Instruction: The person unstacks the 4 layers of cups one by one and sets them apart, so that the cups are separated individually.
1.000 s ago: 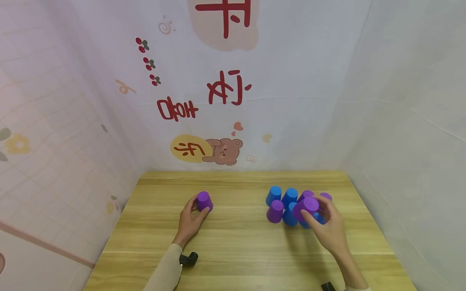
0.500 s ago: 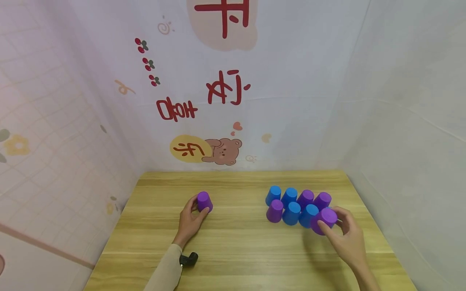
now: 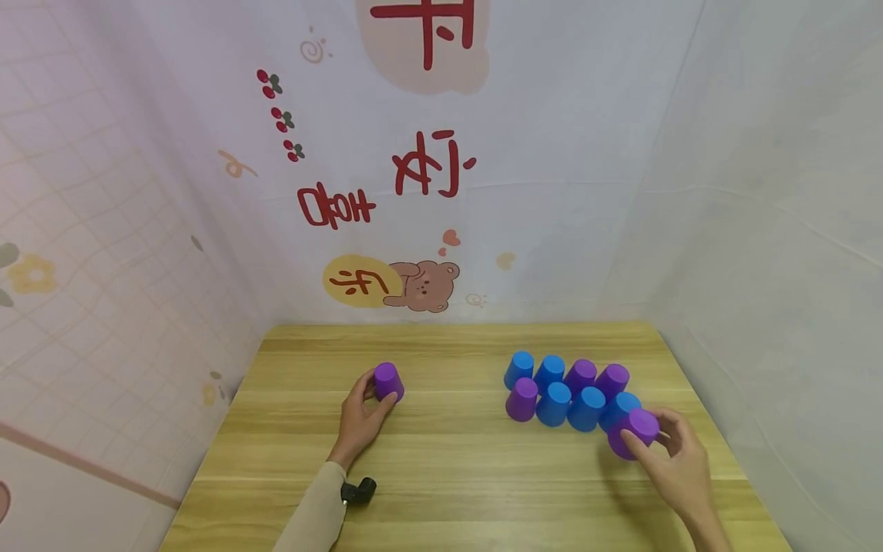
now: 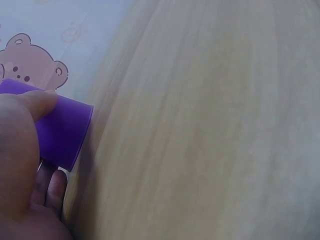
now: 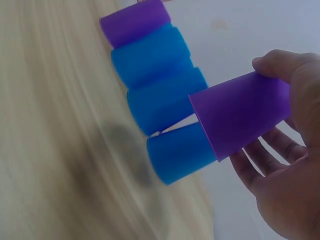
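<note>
On the left half of the table, my left hand [image 3: 362,418] holds an upside-down purple cup [image 3: 389,382] between thumb and fingers; the left wrist view shows this cup [image 4: 62,130] close to the wood. My right hand [image 3: 679,464] grips another purple cup [image 3: 633,434], also upside down, raised above the table in front of the near row's right end. In the right wrist view the held cup [image 5: 240,115] partly covers a blue cup [image 5: 180,152]. The near row has a purple cup [image 3: 521,400] at its left, then blue cups [image 3: 554,405] to its right.
Behind stands the far row, with blue cups [image 3: 519,372] on the left and purple cups [image 3: 612,381] on the right. The wooden table [image 3: 448,475] is bounded by a printed white cloth [image 3: 552,192] at the back and sides.
My right hand has carried its purple cup rightward and nearer, from over the middle of the cups to the near row's right end. My left hand and its cup have stayed in place.
</note>
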A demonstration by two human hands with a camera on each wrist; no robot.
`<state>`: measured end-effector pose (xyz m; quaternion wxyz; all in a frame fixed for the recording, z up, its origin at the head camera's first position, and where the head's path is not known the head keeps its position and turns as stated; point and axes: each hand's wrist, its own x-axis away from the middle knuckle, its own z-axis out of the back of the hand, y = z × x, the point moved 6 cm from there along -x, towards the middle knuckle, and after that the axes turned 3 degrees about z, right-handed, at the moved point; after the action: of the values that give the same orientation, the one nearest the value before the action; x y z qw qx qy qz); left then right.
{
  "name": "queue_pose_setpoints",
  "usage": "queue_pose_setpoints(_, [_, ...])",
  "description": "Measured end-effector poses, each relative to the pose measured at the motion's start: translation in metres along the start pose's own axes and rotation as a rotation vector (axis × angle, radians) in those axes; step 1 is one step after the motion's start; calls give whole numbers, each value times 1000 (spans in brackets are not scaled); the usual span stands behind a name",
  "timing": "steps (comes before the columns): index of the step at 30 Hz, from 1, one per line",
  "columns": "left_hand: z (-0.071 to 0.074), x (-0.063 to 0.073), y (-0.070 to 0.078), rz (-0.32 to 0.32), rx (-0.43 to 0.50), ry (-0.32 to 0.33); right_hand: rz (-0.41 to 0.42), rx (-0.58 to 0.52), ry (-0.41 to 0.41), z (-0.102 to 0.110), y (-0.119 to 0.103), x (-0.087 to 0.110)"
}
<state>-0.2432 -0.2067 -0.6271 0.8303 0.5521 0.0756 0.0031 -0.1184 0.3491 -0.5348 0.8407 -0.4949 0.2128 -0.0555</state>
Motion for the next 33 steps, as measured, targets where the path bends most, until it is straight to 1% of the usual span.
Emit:
queue_pose_setpoints(10, [-2, 0, 1, -3, 4, 0, -72, 24, -4, 6, 26, -2])
queue_pose_setpoints(16, [-2, 1, 2, 6, -3, 9, -118, 25, -30, 5, 35, -1])
queue_pose_setpoints(21, [-3, 1, 4, -1, -4, 16, -156, 42, -54, 1, 44, 2])
queue_pose_setpoints(27, [-3, 2, 5, -5, -7, 15, -167, 40, -68, -2, 52, 5])
queue_pose_setpoints(33, [-3, 2, 4, -2, -7, 10, -159, 45, -62, -4, 55, 8])
